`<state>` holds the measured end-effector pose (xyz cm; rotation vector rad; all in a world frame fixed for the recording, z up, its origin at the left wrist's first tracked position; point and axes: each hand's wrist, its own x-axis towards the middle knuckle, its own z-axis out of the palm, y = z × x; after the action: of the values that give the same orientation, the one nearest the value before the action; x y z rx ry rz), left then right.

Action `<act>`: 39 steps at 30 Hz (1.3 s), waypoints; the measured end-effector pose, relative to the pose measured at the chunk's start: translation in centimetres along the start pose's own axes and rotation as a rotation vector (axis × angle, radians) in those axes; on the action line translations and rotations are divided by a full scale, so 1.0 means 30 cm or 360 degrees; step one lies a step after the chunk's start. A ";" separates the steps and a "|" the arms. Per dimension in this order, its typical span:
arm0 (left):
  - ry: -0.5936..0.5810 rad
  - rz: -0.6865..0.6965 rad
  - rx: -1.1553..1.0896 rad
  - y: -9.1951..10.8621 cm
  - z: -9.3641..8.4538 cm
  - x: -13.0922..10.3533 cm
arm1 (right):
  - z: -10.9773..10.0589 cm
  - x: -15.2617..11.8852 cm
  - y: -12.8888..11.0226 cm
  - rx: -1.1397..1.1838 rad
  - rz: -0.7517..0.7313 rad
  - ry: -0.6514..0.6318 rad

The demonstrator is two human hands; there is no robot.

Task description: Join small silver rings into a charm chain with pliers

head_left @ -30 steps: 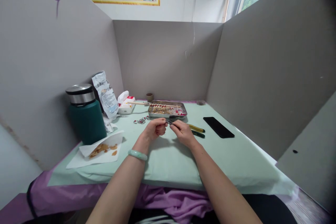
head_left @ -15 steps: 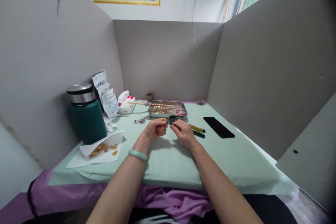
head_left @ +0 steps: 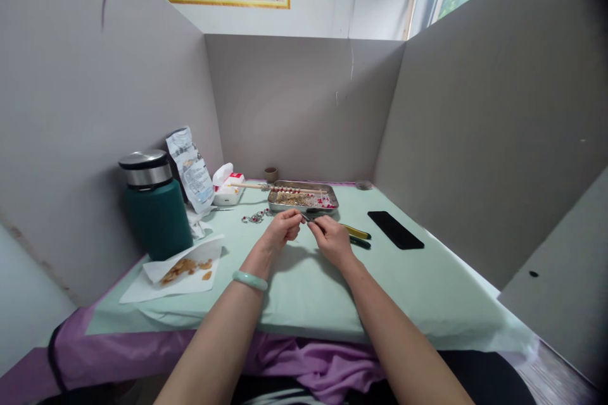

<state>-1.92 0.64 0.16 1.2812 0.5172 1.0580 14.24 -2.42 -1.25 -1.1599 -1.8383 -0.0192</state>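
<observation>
My left hand (head_left: 284,228), with a pale green bangle (head_left: 250,280) on its wrist, is closed in a pinch at the jaw tips of a pair of pliers (head_left: 310,219). Whatever lies between its fingertips is too small to make out. My right hand (head_left: 334,237) is wrapped round the pliers, palm down, just above the table. Yellow and dark green handles (head_left: 360,242) stick out beyond the right hand; I cannot tell whether they belong to these pliers or another tool. A beaded chain (head_left: 256,217) with red beads lies left of the metal tray (head_left: 304,208).
The tray holds small gold and red pieces, with a beaded stick (head_left: 249,186) across it. A green flask (head_left: 158,218), foil pouch (head_left: 190,171), tissue pack (head_left: 230,193) and paper with brown bits (head_left: 190,285) stand left. A black phone-like slab (head_left: 395,230) lies right. Grey partitions (head_left: 304,107) surround the table.
Both hands stay close together at the pliers' tips. The left hand has shifted up slightly and turned a little; the right hand has barely moved.
</observation>
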 end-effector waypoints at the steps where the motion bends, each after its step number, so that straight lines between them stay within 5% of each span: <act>1: 0.0040 0.0039 0.0039 -0.003 0.004 0.002 | 0.003 0.000 -0.002 -0.0013 0.0014 0.0005; 7: 0.0240 0.0215 0.0159 -0.017 0.028 0.014 | 0.019 0.008 -0.001 0.0079 0.0089 0.0007; 16: 0.0146 0.0044 -0.0037 -0.007 0.027 0.005 | 0.028 0.015 0.014 0.0316 0.0114 -0.0088; 26: 0.0103 -0.0039 -0.0063 -0.016 0.017 0.016 | 0.026 0.023 0.028 0.0504 0.0470 -0.0313; 39: 0.0381 0.0038 0.0434 -0.020 0.035 0.024 | 0.018 0.022 0.025 0.0329 0.0490 -0.0284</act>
<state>-0.51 0.76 0.06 1.4072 0.8526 1.1986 14.32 -1.30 -1.41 -1.3165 -1.7462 0.4529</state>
